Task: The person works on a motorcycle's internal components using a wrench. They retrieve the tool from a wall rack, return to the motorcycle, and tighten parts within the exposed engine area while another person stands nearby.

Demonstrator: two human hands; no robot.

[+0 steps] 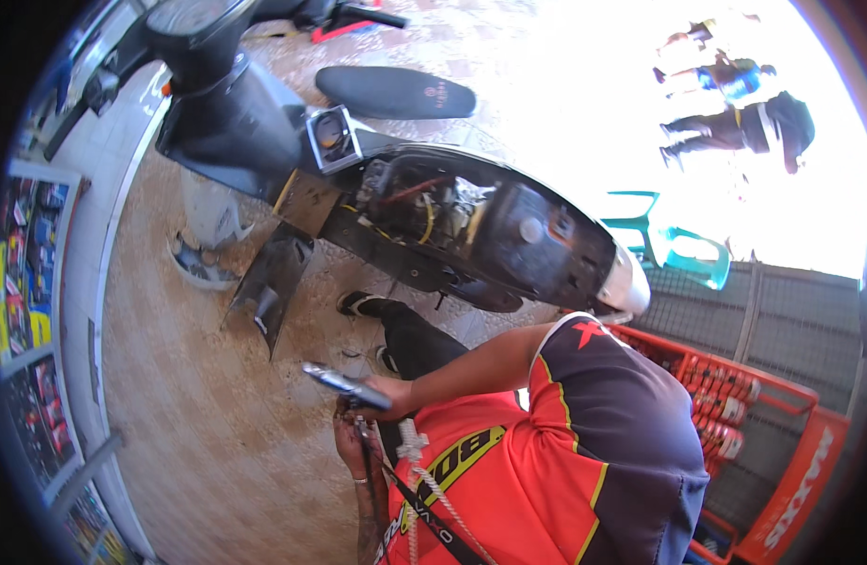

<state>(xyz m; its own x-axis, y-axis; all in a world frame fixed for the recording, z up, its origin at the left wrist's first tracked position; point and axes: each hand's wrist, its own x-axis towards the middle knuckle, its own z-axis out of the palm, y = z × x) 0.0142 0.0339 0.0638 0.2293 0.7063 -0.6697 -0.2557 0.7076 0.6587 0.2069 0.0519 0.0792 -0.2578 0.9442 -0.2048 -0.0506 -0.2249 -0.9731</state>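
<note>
In front of my body, my right hand (388, 395) grips a thin, flat phone-like object (347, 386) with a shiny pale edge. Just below it, my left hand (351, 446) is raised with its fingers curled, a band at the wrist. The flat object partly hides those fingertips, and a thin dark thing shows beside them; what the left hand holds is unclear. A strap (424, 513) hangs down my red and dark shirt. Beyond my hands stands a scooter (509, 226), its engine bay and dark tank uncovered. A small square tray (334, 139) rests on it.
On the tiled floor lie a black panel (272, 287), pale fairing pieces (212, 212) and a long dark pad (396, 91). Stocked shelves (33, 254) line the left. A red rack (791, 490) and teal chair (645, 221) stand right; people (754, 122) are farther off.
</note>
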